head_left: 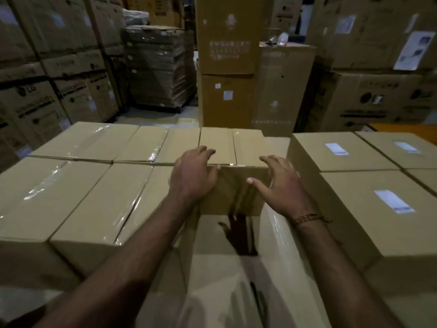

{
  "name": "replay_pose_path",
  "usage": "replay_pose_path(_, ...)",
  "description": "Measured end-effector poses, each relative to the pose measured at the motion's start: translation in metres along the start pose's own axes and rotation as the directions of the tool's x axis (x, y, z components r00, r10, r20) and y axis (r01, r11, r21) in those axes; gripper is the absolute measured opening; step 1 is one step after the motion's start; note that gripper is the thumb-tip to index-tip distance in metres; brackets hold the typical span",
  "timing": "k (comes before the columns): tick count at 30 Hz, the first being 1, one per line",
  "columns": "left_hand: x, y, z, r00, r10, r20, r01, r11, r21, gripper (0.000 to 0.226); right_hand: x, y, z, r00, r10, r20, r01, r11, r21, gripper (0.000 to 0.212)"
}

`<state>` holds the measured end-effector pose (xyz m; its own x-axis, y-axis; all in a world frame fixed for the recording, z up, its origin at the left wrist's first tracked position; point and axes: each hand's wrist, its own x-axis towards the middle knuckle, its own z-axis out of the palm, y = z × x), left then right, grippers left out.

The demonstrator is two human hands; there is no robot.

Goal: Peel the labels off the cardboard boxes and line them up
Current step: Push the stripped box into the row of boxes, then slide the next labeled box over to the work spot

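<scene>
Brown corrugated cardboard fills the view: tall stacks of printed warehouse cartons (54, 95) line the background, with a shrink-wrapped pallet of flattened cardboard (160, 67) to the left of a tall upright carton (227, 60) at centre. In the foreground, a block of plain tan boxes under glossy plastic film (78, 185) occupies the left side, and a group of plain tan boxes carrying white labels (369, 209) occupies the right side. Between these two groups stands the plain tan cardboard box at centre (236, 190), with its near vertical face in shadow. The left hand (194, 176) rests on the upper left corner of this box, fingers extended over the top edge and thumb lying along the edge. The right hand (281, 185) hovers just beside the upper right corner, fingers spread and relaxed, gripping nothing; contact with the box cannot be confirmed. A gold chain bracelet (307, 218) sits on the right wrist. The nearest white rectangular label (394, 201) lies flat on the top of the closest right-hand box, and two further white labels (336, 148) lie on the boxes behind it.
</scene>
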<state>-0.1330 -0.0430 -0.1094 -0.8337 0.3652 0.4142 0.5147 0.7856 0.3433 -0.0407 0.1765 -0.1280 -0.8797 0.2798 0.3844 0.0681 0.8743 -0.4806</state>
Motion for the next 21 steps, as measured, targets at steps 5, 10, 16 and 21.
replay_pose_path(5, -0.034, 0.055, -0.011, 0.999, 0.037, -0.030, -0.039, 0.997, -0.070, 0.050, -0.066, -0.005, -0.039, 1.000, 0.014, -0.023, -0.013, 0.997, 0.071, 0.049)
replay_pose_path(10, -0.079, 0.106, -0.004, 0.997, 0.062, -0.043, -0.068, 0.984, -0.166, 0.050, -0.121, 0.005, -0.083, 0.995, 0.051, -0.082, -0.040, 0.991, 0.128, 0.036)
replay_pose_path(16, -0.122, 0.165, 0.024, 0.997, 0.074, 0.010, -0.070, 0.969, -0.236, 0.051, -0.163, 0.051, -0.135, 0.975, 0.156, -0.156, -0.123, 0.972, 0.201, 0.027)
replay_pose_path(21, -0.148, 0.225, 0.055, 0.998, 0.019, 0.058, 0.000, 0.953, -0.302, 0.050, -0.185, 0.121, -0.166, 0.963, 0.224, -0.149, -0.208, 0.971, 0.119, 0.031)
